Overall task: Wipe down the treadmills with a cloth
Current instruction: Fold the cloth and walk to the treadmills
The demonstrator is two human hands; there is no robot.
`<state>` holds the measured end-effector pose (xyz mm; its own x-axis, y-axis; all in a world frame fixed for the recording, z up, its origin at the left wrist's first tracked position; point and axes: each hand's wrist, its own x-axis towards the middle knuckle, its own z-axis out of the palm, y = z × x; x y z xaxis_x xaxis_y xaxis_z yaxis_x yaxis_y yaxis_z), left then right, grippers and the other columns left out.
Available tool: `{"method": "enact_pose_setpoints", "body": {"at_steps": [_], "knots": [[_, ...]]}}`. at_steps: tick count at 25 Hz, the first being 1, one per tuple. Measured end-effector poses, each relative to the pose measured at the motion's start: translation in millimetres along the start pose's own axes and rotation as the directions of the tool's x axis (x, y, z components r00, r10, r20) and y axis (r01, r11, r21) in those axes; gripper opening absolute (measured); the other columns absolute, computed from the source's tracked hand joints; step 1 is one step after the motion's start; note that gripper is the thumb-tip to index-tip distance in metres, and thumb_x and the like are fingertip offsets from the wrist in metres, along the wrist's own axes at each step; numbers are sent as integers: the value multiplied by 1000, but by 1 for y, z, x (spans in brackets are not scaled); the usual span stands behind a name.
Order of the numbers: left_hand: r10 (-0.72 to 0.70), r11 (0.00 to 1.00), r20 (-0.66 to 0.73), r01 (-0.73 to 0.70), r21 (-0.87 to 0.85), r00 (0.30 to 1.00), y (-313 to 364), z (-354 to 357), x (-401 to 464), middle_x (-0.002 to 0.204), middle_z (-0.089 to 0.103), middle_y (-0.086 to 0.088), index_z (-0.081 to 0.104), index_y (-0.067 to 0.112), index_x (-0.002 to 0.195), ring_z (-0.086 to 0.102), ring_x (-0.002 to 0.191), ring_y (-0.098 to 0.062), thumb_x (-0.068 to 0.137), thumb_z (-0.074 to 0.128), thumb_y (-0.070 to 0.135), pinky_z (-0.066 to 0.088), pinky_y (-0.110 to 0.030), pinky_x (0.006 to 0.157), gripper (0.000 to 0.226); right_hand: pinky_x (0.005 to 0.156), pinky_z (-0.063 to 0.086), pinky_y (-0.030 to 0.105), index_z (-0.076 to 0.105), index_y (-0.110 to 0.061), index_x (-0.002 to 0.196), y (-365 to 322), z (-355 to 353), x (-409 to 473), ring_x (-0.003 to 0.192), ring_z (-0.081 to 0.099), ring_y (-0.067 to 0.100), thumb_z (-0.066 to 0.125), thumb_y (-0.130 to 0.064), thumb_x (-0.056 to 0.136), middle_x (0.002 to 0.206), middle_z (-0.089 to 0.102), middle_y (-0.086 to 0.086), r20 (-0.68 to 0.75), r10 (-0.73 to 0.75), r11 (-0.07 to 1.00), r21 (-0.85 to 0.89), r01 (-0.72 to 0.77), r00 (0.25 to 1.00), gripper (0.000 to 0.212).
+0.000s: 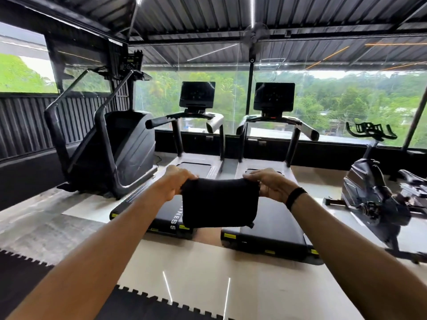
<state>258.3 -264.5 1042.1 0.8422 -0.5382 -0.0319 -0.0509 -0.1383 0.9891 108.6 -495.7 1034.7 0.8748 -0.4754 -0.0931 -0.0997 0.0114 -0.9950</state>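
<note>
A black folded cloth [219, 202] hangs stretched between my two hands in front of me. My left hand [174, 181] pinches its upper left corner and my right hand [269, 182] pinches its upper right corner; a black band sits on that wrist. Behind the cloth stand two treadmills side by side, facing the window. The left treadmill [166, 213] has a dark belt with white lettering and a black screen above its handrails. The right treadmill [275, 227] has the same build. The cloth touches neither machine.
A black stair climber [111, 144] stands left of the treadmills. An exercise bike [374, 195] stands at the right. The floor is glossy beige tile [196, 269], with black interlocking mats [20, 278] at the near left. A low black wall and large windows close the far side.
</note>
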Motion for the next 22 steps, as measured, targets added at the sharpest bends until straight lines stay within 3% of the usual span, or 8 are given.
{"method": "enact_pose_setpoints", "body": {"at_steps": [2, 5, 8, 10, 13, 15, 18, 22], "knots": [[77, 997, -3, -77, -31, 997, 8, 13, 13, 85, 69, -11, 70, 4, 89, 68, 81, -22, 82, 72, -2, 58, -33, 70, 9, 69, 59, 33, 58, -1, 119, -6, -18, 0, 90, 67, 21, 72, -2, 87, 109, 66, 16, -57, -93, 995, 19, 94, 994, 35], [153, 988, 83, -149, -44, 985, 18, 47, 31, 94, 69, -14, 71, 0, 99, 68, 92, -25, 79, 71, -8, 58, -34, 79, 21, 74, 58, 29, 61, -3, 119, -9, -58, -3, 87, 68, 18, 73, 6, 82, 103, 66, 11, -95, -225, 972, -87, 217, 970, 40], [221, 963, 167, -242, 120, 961, 31, 92, 58, 99, 68, -17, 69, 0, 111, 66, 93, -26, 72, 72, -15, 57, -36, 87, 42, 71, 60, 26, 61, 0, 123, -16, -106, 3, 85, 67, 18, 77, 12, 74, 101, 64, 12, -102, -307, 920, -286, 267, 946, 52], [318, 886, 215, -370, 278, 923, 47, 134, 81, 89, 67, -13, 71, 0, 109, 63, 84, -22, 69, 76, -13, 55, -30, 78, 42, 66, 59, 23, 65, 0, 118, -24, -146, 13, 83, 65, 18, 79, 9, 74, 98, 65, 12, -104, -393, 798, -532, 283, 914, 47], [504, 691, 264, -568, 447, 822, 75, 205, 119, 83, 67, -8, 74, 2, 101, 61, 80, -17, 73, 77, -4, 44, -17, 66, 29, 59, 54, 24, 74, -9, 99, -39, -215, 39, 81, 66, 19, 77, -9, 82, 90, 71, 10, -101, -502, 558, -797, 232, 859, 17], [563, 615, 256, -605, 507, 786, 92, 244, 141, 83, 67, -8, 74, 3, 98, 60, 80, -17, 77, 75, 1, 41, -19, 66, 21, 60, 53, 26, 74, -12, 93, -49, -257, 56, 80, 67, 21, 76, -19, 85, 87, 71, 6, -139, -519, 502, -848, 170, 843, 11], [589, 591, 252, -622, 514, 768, 110, 312, 183, 84, 69, -13, 74, -1, 95, 65, 83, -24, 80, 74, 4, 42, -23, 70, 16, 82, 52, 38, 68, -25, 84, -62, -325, 80, 91, 66, 22, 74, -30, 86, 89, 69, -1, -193, -513, 438, -897, 61, 837, 8], [617, 531, 312, -675, 512, 722, 116, 401, 243, 87, 72, -17, 75, -2, 93, 65, 85, -25, 80, 72, 3, 43, -24, 72, 15, 86, 52, 41, 62, -37, 83, -48, -412, 118, 96, 66, 20, 69, -43, 84, 89, 65, -10, -250, -533, 419, -908, -5, 808, 9]]}}
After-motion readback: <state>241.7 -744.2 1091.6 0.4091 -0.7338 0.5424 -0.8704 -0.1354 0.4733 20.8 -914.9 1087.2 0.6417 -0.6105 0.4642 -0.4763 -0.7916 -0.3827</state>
